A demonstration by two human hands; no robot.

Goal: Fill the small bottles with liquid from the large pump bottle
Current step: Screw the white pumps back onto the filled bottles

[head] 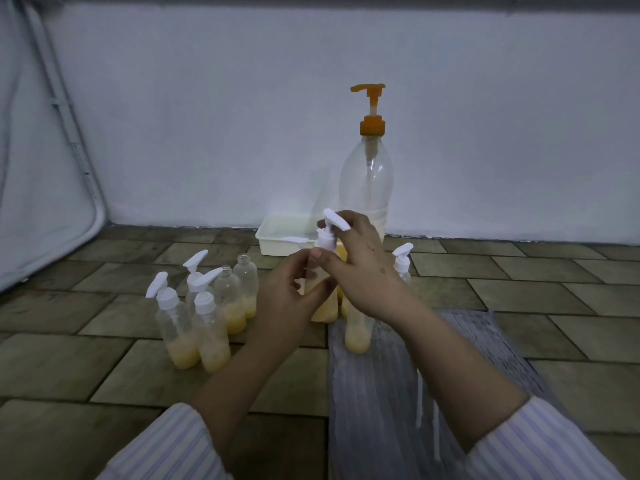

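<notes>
two hands met over one small clear plastic bottle with a white pump cap, and i had them both in plain sight. my left hand curled round the bottle's body, thumb tip pressed near its neck, holding it upright above the floor. my right hand pinched the white pump cap at the top of that bottle, fingers bent round the nozzle and collar. pale yellow liquid sat in the bottle's lower part, partly hidden by my fingers.

beyond the right hand, against the pale wall, stood the large clear plastic pump bottle with an orange pump head, well apart from my grip, with only a low band of creamy liquid at its base. just beyond the left hand's fingers lay a shallow white rectangular plastic tray.

to the left of the left hand stood a cluster of five small clear bottles on the brown tiled floor, three capped with white pumps and two open-necked, each part-filled with yellow liquid. under the right wrist another part-filled small bottle stood on a grey striped cloth, and to the right of the right hand a capped small bottle stood near. striped sleeves covered both my forearms' near ends.
</notes>
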